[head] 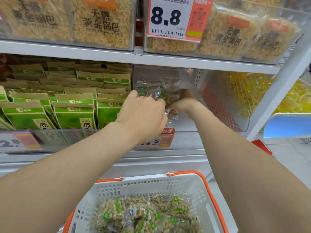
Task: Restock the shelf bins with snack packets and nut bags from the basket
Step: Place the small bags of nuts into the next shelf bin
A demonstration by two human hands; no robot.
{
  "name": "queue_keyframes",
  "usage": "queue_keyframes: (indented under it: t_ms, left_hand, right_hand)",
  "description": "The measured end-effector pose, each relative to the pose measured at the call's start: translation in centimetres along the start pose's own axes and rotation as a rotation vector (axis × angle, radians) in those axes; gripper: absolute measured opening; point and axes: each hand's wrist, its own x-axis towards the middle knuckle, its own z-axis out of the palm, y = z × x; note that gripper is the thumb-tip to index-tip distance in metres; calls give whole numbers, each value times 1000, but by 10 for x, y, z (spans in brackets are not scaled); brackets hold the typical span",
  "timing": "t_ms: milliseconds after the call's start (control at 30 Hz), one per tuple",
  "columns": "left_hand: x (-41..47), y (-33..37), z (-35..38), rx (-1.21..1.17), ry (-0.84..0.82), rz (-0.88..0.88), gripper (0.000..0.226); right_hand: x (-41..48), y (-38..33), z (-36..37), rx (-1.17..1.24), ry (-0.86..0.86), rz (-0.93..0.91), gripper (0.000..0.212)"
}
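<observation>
1. Both hands are wrapped around one bunch of clear nut bags (161, 93). The left hand (144, 111) is curled closed over the near side of the bunch, knuckles up. The right hand (182, 102) is tucked under and behind it, fingers mostly hidden by the plastic, but it looks clamped on the same bundle.

2. The bundle is inside the clear shelf bin (210, 105), toward its left wall and just past the front lip. One small packet (173, 114) dangles below the hands. Can't tell if the bags are touching the bin floor or held a bit above it.

3. So I'd call this the drop-off step: load is in the bin, not let go yet. The rest of that bin looks pretty bare toward its right side and back.

4. Next door, the bin of green seed packets (74, 105) is packed full, so nothing needed there.

5. The basket (151, 184) sits below the shelf edge with plenty more nut bags in it, so the job looks nowhere near done.

6. Next move, I'd guess: loosen both hands, push the bags back from the lip so they don't slide out, then reach down again.
</observation>
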Motion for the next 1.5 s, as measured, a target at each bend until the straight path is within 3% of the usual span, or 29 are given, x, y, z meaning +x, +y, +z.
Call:
queue_keyframes:
  t_ms: [200, 400, 467, 600, 733, 900, 1000, 1100, 1167, 1233, 1300, 1433, 1500]
  left_hand:
    - [-1, 0, 0, 8, -5, -6, 23]
    - [0, 0, -3, -24, -25, -21, 22]
    - [0, 1, -5, -28, -29, -22, 22]
    - [0, 1, -7, -34, -44, -30, 23]
    - [-1, 1, -9, -65, -68, -32, 23]
    - [-3, 3, -19, -112, -96, -37, 23]
    - [-8, 6, -25, -143, -58, -26, 27]
    - [-14, 7, -30, -178, 20, 64, 28]
    - [-23, 10, -39, -253, 62, 139, 16]
    - [-35, 15, -49, -334, -7, 148, 11]
    - [-49, 20, -53, -317, -185, 131, 21]
    - [-72, 30, -43, -173, -602, 270, 24]
    - [-78, 34, -29, -157, -758, 301, 27]
  right_hand:
    - [27, 9, 4, -125, 125, 43, 103]
    - [28, 7, 4, -45, 112, 111, 106]
    - [37, 11, 8, -99, 97, 47, 95]
    - [22, 7, 8, -181, 51, -34, 53]
    - [16, 13, 3, -99, 15, 75, 63]
    - [-5, 17, -8, -197, -3, 97, 72]
    - [-30, 15, -18, -342, 115, -10, 55]
    - [-71, 8, -25, -393, 369, -260, 26]
    - [-99, 4, -29, -399, 458, -428, 29]
    - [-128, 2, -33, -358, 398, -564, 29]
    - [-158, -1, -36, -334, 244, -640, 28]
    - [-197, 8, -22, -410, -276, -516, 29]
    - [-198, 28, 2, -528, -433, -450, 27]
